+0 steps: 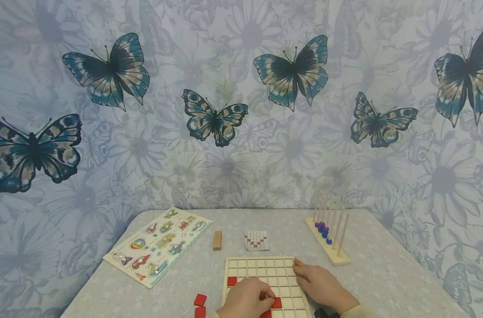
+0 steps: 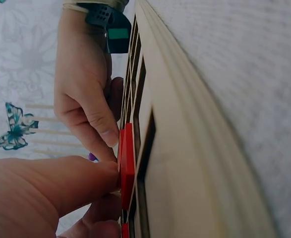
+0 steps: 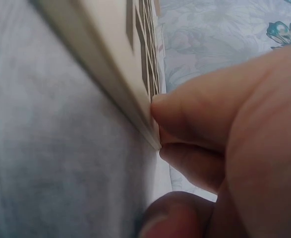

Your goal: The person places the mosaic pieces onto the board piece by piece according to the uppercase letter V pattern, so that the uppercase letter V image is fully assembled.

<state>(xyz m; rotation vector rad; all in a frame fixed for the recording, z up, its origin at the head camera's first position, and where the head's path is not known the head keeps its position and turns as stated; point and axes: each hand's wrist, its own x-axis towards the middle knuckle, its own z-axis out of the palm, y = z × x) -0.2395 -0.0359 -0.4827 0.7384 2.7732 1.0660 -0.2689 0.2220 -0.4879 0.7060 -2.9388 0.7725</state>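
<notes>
The grid board (image 1: 261, 263) looks matt wooden, the red tiles (image 1: 232, 281) smooth, the card (image 1: 256, 240) papery.

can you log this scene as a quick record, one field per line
left hand: left hand pinches a red tile at the gridded board
right hand: right hand holds the board's right edge
loose tiles: two red squares, left of the board
beyond board: small pattern card and wooden block
far left: picture puzzle, lying flat
far right: peg rack with blue and purple beads
background: butterfly-print wall covering
</notes>
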